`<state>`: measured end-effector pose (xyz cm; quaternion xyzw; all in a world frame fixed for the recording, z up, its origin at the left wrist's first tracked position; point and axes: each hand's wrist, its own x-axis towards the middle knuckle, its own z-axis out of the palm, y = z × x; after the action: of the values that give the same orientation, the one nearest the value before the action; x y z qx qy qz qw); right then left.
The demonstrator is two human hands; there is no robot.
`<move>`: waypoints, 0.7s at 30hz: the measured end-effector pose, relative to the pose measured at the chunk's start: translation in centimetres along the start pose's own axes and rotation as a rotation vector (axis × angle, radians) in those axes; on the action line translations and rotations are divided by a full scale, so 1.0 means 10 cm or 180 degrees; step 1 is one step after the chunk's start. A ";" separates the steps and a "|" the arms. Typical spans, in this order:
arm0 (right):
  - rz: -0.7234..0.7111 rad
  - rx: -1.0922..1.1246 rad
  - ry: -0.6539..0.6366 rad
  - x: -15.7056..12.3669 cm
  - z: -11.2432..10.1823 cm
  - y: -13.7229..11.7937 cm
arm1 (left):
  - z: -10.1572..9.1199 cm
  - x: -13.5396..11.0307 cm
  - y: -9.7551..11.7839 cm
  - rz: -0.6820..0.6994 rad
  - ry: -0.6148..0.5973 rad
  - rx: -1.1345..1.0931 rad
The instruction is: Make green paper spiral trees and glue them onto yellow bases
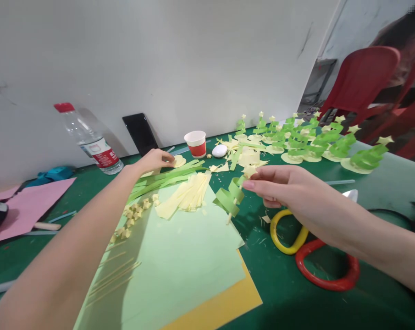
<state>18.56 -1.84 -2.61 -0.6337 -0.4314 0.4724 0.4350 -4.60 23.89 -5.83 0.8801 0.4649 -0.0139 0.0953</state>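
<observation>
In my right hand (279, 184) is a small paper tree (230, 197): a green paper strip zigzags along a thin stick, topped by a pale yellow paper star (250, 171). Thumb and forefinger pinch it just under the star, and the stick's bare lower end points down over the table. My left hand (154, 161) reaches to the back of the table, its fingers curled at the edge of some pale yellow paper discs (179, 161). Green paper strips (166, 178) lie just in front of it, beside a fan of pale yellow strips (188, 195).
Finished paper trees (310, 140) stand at the back right. Scissors (326, 266) lie under my right forearm. Folded stars (133, 214) and thin sticks (113, 277) rest on green paper (179, 256). Behind are a bottle (104, 153), phone (141, 133) and paper cup (196, 145).
</observation>
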 end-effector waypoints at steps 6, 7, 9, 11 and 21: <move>0.0004 -0.0018 -0.0001 0.00 -0.01 -0.03 | -0.06 0.00 -0.01 -0.0054 -0.0153 -0.0087; 0.0003 -0.0020 0.0008 0.00 -0.01 -0.03 | -0.06 -0.01 -0.01 -0.0066 -0.0159 -0.0093; 0.0010 -0.0024 0.0021 0.00 -0.02 -0.02 | -0.06 -0.01 0.00 -0.0090 -0.0152 -0.0116; -0.0007 -0.0029 0.0018 0.00 -0.02 -0.02 | -0.06 -0.02 0.01 -0.0115 -0.0113 -0.0154; 0.0045 0.0058 0.0124 0.00 0.01 -0.07 | -0.11 -0.43 0.41 -0.0233 0.1143 -0.0414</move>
<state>18.34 -1.68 -1.93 -0.6418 -0.4141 0.4669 0.4457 -3.77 18.31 -3.65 0.8429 0.5061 0.1700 0.0669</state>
